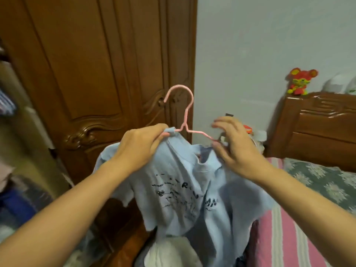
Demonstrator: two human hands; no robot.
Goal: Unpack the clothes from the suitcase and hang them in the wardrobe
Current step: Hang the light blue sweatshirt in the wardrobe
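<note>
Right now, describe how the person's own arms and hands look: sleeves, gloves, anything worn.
Both forearms are bare up to the frame's edge, with no sleeves in view. The left hand and right hand wear no gloves. No rings, watch or bracelet show on the visible sides.
</note>
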